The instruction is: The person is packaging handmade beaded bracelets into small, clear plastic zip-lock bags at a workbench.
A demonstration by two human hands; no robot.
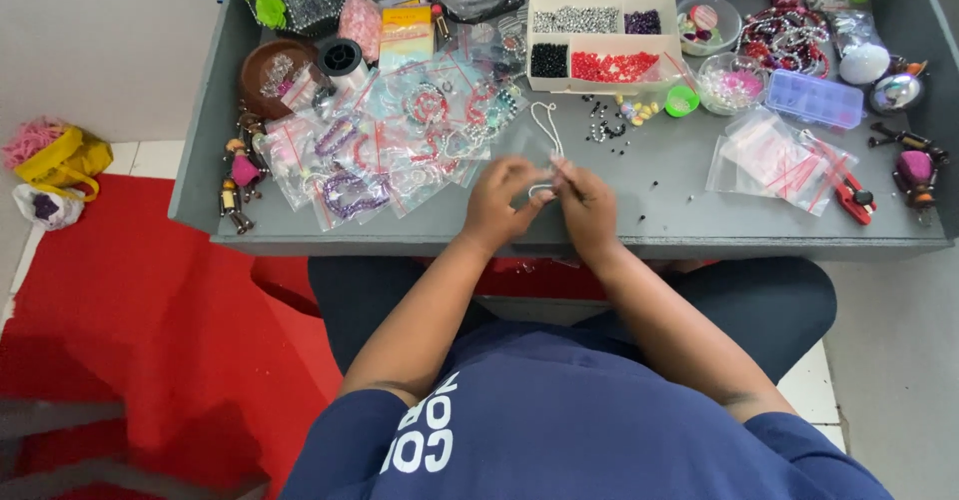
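Note:
My left hand and my right hand meet over the front middle of a grey table. Both pinch a small clear plastic bag and a white bead string that loops up from between the fingers toward the back. Just left of my left hand lies a heap of clear zip bags holding purple, red and white bead bracelets. My forearms reach in from the bottom of the view.
A white compartment tray of black, red, silver and purple beads sits behind my hands. Empty zip bags, red pliers and a clear blue box lie right. A brown bowl stands back left. Red floor mat below.

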